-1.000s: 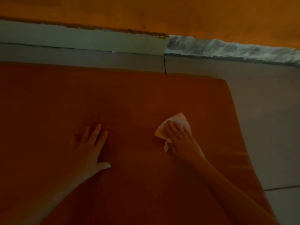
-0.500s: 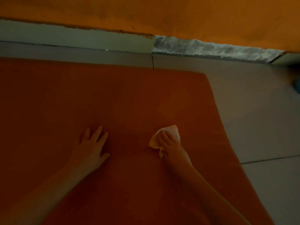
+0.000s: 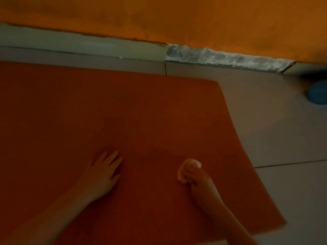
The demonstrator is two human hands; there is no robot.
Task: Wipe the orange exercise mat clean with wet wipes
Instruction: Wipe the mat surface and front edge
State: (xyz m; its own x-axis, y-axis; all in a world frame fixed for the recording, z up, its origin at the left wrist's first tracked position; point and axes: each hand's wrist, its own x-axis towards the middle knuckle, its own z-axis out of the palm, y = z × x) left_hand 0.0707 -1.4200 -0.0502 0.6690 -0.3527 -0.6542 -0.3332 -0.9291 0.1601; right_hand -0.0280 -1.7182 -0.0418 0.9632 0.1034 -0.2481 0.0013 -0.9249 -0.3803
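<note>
The orange exercise mat [image 3: 123,112] lies flat on a grey tiled floor and fills most of the view. My left hand [image 3: 100,172] rests flat on the mat with its fingers spread. To its right, my right hand [image 3: 196,177] grips a bunched white wet wipe [image 3: 185,168] and holds it against the mat. My fingers curl over the wipe and hide most of it.
The grey floor tiles [image 3: 274,138] run along the mat's right edge and far edge. An orange wall [image 3: 177,20] with a pale skirting and a rough grey patch [image 3: 221,59] stands behind. A blue round object [image 3: 317,94] lies at the far right edge.
My right hand has pulled the wipe back toward me across the mat, and the wipe has gone from spread under the fingers to bunched in them. My left hand stays flat.
</note>
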